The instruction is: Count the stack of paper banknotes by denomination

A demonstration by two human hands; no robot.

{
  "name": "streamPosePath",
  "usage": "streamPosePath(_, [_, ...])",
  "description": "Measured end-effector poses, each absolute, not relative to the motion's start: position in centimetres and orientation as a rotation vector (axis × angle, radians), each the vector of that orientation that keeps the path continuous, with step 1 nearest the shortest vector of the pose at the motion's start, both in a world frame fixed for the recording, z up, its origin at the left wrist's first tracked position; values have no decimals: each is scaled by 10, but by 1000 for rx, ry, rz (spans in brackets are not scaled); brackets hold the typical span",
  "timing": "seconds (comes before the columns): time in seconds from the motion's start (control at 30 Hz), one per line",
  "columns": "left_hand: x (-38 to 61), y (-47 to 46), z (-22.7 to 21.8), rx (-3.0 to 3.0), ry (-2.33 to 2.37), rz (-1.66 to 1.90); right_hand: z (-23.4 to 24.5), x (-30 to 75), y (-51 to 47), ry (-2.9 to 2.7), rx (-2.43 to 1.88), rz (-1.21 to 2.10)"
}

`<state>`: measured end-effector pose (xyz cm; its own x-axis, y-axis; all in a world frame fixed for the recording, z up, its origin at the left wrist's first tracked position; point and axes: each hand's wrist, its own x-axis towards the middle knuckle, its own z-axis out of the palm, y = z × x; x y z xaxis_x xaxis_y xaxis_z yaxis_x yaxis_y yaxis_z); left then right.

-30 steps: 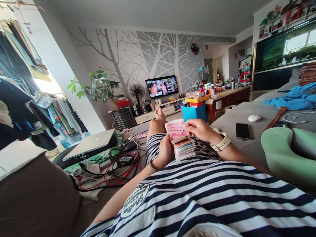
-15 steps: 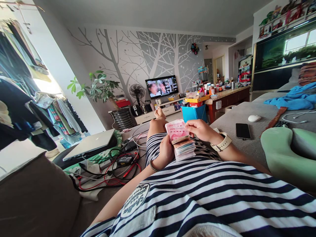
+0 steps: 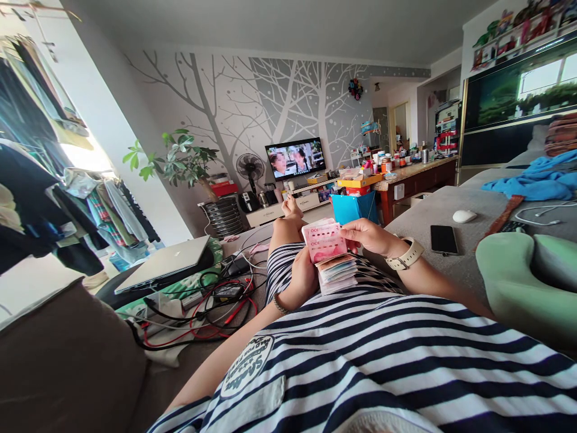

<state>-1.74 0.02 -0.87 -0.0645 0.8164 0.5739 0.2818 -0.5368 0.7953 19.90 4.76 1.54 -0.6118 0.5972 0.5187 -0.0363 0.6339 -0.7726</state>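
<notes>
A bundle of banknotes [image 3: 337, 270] is gripped in my left hand [image 3: 303, 278], folded over so that the lower ends hang toward my striped shirt. Pink 100 notes [image 3: 323, 242] stand upright at the top of the bundle, with brownish and bluish notes folded below them. My right hand [image 3: 367, 236] pinches the upper right edge of the pink notes between thumb and fingers. How many notes that pinch takes in cannot be made out. A pale watch [image 3: 406, 254] is on my right wrist and a beaded bracelet [image 3: 281, 303] on my left.
Left of my legs lie a laptop [image 3: 166, 263] and tangled cables [image 3: 216, 307]. On the sofa at right are a black phone [image 3: 443, 239], a white mouse [image 3: 464, 216], a green neck pillow [image 3: 514, 276] and a blue cloth [image 3: 536, 177]. Beyond my feet stands a television [image 3: 296, 158].
My right hand has shifted slightly right, and the pink note at the front shows flatter and wider. The left hand stays in place around the bundle.
</notes>
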Motion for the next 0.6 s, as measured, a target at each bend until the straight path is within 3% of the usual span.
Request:
streamPosePath(0.13, [-10,-3,-7,1428,1056,1653,14,200,52,-2011,-509,1048])
streamPosePath(0.27, [0,-3,-7,1111,888,1604,15,197,50,-1934,-737,727])
streamPosePath(0.6, [0,3,-13,1157,835,1540,14,191,48,-1947,-828,381])
